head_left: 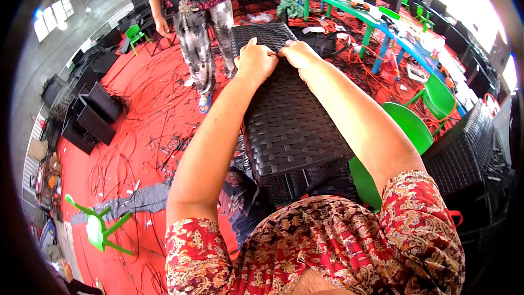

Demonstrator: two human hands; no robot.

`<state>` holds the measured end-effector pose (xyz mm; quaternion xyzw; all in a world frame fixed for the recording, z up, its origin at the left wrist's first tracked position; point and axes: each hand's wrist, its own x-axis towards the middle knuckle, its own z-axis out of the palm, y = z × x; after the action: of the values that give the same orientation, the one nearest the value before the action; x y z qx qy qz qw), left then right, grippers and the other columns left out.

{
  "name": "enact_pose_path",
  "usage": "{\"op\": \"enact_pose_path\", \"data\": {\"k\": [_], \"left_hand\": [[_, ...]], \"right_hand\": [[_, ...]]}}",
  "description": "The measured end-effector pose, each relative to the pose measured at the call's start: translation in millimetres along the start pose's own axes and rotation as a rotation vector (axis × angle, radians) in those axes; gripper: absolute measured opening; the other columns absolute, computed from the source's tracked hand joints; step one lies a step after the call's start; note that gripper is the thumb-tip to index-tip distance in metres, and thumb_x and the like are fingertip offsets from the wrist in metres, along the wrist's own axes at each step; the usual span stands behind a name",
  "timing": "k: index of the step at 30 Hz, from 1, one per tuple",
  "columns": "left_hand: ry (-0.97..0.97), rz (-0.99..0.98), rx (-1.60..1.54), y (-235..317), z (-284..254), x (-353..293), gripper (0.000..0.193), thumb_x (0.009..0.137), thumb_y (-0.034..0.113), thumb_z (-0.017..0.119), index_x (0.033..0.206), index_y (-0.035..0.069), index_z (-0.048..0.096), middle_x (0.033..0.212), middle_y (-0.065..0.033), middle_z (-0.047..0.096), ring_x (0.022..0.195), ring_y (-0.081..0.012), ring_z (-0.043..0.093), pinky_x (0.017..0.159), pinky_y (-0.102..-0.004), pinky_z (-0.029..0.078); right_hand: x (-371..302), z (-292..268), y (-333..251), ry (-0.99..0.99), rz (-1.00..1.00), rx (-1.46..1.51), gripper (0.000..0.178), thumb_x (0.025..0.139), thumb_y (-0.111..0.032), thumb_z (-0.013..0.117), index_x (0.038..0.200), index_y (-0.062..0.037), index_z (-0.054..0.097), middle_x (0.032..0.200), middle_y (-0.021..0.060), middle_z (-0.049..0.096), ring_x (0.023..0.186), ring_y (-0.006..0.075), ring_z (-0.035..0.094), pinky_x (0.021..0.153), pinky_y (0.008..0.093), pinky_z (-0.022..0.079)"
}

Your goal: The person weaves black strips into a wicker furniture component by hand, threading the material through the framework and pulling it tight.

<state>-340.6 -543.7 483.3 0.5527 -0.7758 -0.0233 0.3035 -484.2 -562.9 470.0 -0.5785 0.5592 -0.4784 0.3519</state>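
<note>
A long black woven wicker furniture piece stretches away from my lap, its dark strips plaited closely together. Both my arms reach out over it to its far half. My left hand is closed in a fist near the left edge of the weave. Just right of it, my right hand is closed too, its fingertips pressed together at the wicker surface. Whatever is pinched in either hand is too small or hidden to make out. The far end of the wicker piece extends beyond my hands.
A person in patterned clothes stands beyond the wicker on the left. Black strands litter the red floor covering. A green chair lies tipped at lower left. Another wicker piece and a green chair stand right, near long tables.
</note>
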Motion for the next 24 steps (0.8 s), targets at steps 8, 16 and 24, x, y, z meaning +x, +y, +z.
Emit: {"op": "enact_pose_path", "data": {"k": [8, 16, 24], "left_hand": [[-0.328, 0.137, -0.14, -33.7, -8.2, 32.3, 0.018, 0.075, 0.022, 0.066, 0.089, 0.011, 0.072, 0.097, -0.0082, 0.068, 0.132, -0.0337, 0.027, 0.109, -0.0427, 0.018], [-0.337, -0.02, -0.651, -23.4, -10.4, 27.9, 0.015, 0.065, 0.009, 0.072, 0.076, 0.0, 0.069, 0.13, -0.0238, 0.045, 0.111, -0.0263, 0.049, 0.092, -0.0333, 0.035], [-0.116, -0.135, -1.178, -28.9, -20.7, 7.1, 0.011, 0.073, 0.003, 0.066, 0.08, -0.005, 0.065, 0.111, -0.0127, 0.058, 0.091, -0.0153, 0.055, 0.083, -0.0284, 0.042]], "right_hand": [[0.2, 18.5, 5.3, 0.065, -0.012, 0.002, 0.062, 0.066, -0.012, 0.062, 0.124, 0.0046, 0.049, 0.117, 0.0213, 0.055, 0.109, 0.0278, 0.053, 0.093, 0.0308, 0.038], [-7.3, 8.6, 5.3, 0.048, -0.074, 0.049, 0.039, 0.071, -0.007, 0.06, 0.108, 0.0063, 0.058, 0.088, 0.0104, 0.061, 0.079, 0.0158, 0.053, 0.073, 0.0264, 0.04], [-30.2, -9.1, -10.9, 0.301, -0.749, -0.308, 0.016, 0.077, -0.014, 0.061, 0.088, -0.0046, 0.066, 0.08, 0.0157, 0.063, 0.083, 0.0334, 0.061, 0.076, 0.0376, 0.048]]}}
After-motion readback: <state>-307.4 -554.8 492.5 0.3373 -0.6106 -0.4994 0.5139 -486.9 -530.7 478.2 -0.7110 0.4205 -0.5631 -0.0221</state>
